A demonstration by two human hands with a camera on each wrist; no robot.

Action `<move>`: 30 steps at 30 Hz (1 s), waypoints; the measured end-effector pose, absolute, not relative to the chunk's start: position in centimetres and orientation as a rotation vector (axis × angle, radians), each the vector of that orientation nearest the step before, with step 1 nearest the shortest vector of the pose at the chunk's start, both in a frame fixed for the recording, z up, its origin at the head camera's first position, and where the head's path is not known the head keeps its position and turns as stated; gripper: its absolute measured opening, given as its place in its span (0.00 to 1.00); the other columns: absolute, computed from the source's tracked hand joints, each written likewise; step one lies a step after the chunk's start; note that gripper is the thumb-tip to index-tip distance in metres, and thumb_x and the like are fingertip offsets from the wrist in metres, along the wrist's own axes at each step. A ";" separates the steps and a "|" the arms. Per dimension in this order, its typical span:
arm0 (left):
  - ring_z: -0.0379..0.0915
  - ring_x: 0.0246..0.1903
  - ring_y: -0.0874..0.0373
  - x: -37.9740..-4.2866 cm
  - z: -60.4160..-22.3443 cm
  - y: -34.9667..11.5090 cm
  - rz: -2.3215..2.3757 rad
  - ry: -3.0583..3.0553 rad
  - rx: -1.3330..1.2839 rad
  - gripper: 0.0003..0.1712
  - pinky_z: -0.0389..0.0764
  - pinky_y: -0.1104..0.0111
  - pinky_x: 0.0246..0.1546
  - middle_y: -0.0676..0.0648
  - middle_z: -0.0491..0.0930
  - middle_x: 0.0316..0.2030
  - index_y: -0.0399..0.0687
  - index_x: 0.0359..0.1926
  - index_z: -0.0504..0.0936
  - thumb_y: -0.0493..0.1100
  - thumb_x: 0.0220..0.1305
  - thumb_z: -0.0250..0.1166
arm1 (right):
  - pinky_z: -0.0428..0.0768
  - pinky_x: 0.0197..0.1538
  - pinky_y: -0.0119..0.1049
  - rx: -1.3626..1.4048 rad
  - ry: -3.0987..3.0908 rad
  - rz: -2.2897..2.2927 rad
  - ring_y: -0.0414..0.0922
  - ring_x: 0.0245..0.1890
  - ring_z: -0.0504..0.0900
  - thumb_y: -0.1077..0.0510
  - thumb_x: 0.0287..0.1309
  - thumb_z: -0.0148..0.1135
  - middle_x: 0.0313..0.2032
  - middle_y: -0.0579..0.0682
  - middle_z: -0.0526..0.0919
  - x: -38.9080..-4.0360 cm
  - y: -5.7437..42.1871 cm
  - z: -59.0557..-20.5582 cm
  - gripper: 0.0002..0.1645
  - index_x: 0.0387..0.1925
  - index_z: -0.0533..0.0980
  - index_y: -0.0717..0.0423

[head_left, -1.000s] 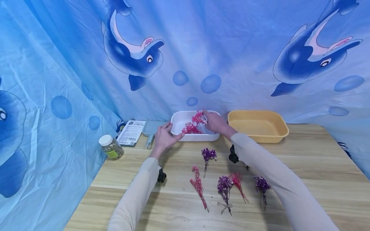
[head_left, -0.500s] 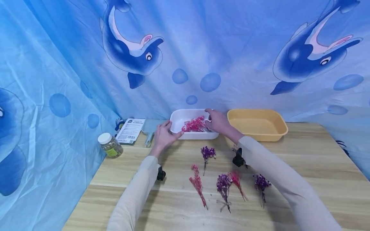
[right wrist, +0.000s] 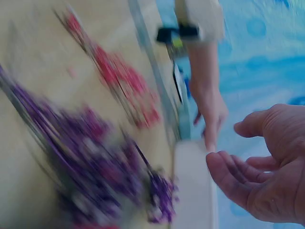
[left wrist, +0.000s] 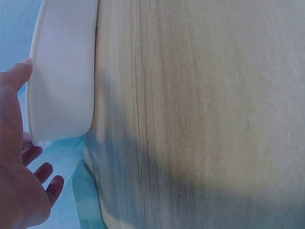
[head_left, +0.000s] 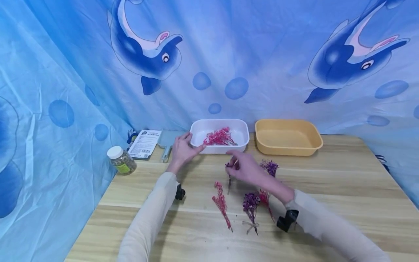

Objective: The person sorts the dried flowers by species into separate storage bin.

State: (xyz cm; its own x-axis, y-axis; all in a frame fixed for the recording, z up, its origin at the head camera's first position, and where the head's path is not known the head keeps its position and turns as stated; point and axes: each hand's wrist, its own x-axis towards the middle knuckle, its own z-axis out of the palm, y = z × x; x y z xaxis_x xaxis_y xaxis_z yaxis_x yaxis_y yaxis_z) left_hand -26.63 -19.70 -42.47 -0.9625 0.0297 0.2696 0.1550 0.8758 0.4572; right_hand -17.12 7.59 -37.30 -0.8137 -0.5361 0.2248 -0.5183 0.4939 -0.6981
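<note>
A white plastic tub holds a bunch of pink dried flowers. At its front left corner my left hand holds the rim, thumb on the front and fingers round the side. My right hand is off the tub, thumb and fingers apart with nothing between them, over a small purple dried flower bunch. Close by on the table lie a pink bunch, a twine-tied purple bunch, another pink bunch and a purple bunch partly behind the right forearm.
A yellow tub stands right of the white one. To the left are a lidded jar, a printed packet and a tool with a pale teal handle. A blue dolphin curtain hangs behind the table.
My right hand has let the pink flowers go in the white tub and moved toward me, over the small purple bunch. The left hand keeps its place at the tub's corner.
</note>
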 end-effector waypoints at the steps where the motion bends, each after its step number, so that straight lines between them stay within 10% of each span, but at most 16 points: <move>1: 0.62 0.63 0.40 -26.7 -42.4 -19.7 -0.712 -2.793 -0.141 0.53 0.66 0.47 0.61 0.40 0.66 0.70 0.35 0.69 0.70 0.70 0.55 0.68 | 0.82 0.34 0.30 -0.957 2.678 -1.244 0.41 0.30 0.80 0.67 0.54 0.71 0.33 0.49 0.81 -16.3 7.5 -37.5 0.36 0.63 0.68 0.72; 24: 0.62 0.63 0.40 -26.6 -42.3 -19.7 -0.707 -2.792 -0.147 0.52 0.66 0.48 0.61 0.39 0.68 0.69 0.36 0.68 0.70 0.69 0.55 0.68 | 0.78 0.25 0.30 -0.847 2.588 -1.155 0.36 0.22 0.72 0.64 0.44 0.79 0.28 0.48 0.76 -9.2 5.8 -42.2 0.47 0.64 0.66 0.72; 30: 0.62 0.63 0.40 -26.6 -42.3 -19.7 -0.718 -2.786 -0.145 0.52 0.66 0.48 0.61 0.40 0.68 0.69 0.36 0.69 0.70 0.68 0.55 0.69 | 0.83 0.44 0.42 -0.771 2.661 -1.024 0.47 0.36 0.80 0.60 0.41 0.81 0.43 0.56 0.81 -9.0 5.1 -42.7 0.56 0.70 0.61 0.69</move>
